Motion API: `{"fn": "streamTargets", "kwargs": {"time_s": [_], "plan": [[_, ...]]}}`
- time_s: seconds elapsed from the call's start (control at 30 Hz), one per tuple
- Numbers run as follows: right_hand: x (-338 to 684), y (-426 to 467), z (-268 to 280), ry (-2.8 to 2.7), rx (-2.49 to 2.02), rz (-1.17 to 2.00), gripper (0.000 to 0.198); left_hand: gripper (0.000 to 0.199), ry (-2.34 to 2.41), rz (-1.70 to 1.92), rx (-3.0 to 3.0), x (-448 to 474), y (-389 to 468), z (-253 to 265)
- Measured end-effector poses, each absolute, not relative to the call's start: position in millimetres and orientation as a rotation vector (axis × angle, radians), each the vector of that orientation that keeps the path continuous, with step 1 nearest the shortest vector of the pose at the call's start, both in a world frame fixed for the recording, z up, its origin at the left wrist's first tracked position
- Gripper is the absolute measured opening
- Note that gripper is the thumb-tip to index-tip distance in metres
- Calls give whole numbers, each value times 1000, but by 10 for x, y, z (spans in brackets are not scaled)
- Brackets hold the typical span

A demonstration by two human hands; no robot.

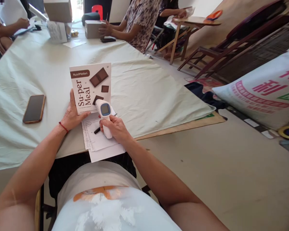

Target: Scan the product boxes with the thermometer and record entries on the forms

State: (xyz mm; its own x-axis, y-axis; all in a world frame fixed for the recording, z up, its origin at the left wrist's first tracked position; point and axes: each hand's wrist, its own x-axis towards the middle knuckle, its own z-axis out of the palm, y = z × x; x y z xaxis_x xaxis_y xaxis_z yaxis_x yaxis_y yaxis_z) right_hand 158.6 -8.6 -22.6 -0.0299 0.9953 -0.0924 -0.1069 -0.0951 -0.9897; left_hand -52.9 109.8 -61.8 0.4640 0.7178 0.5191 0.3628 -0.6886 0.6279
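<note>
Thermometer (105, 110), held in the curled right hand (117, 127), leans forward-left of it toward the pack (91, 88) (left hand (72, 115) clasping its lower-left corner).

"What colours has the thermometer (106, 116) in the right hand (117, 128)?"
"White, with blue around its grey screen (106, 108)."
"And the box (89, 91) in the left hand (73, 115)?"
"White, patterned with dark brown chocolate pieces (99, 77) and a brown label (79, 74)."
"The phone (34, 109) left of that hand?"
"Black face, orange-brown rim."
</note>
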Motion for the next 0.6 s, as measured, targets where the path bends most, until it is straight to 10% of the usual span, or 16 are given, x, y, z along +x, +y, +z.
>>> {"fn": "streamTargets", "kwargs": {"time_s": [0.6], "plan": [[1570, -85, -252, -1092, -1142, 1336, 35, 123, 855, 1120, 2296, -540, 1129, -647]]}}
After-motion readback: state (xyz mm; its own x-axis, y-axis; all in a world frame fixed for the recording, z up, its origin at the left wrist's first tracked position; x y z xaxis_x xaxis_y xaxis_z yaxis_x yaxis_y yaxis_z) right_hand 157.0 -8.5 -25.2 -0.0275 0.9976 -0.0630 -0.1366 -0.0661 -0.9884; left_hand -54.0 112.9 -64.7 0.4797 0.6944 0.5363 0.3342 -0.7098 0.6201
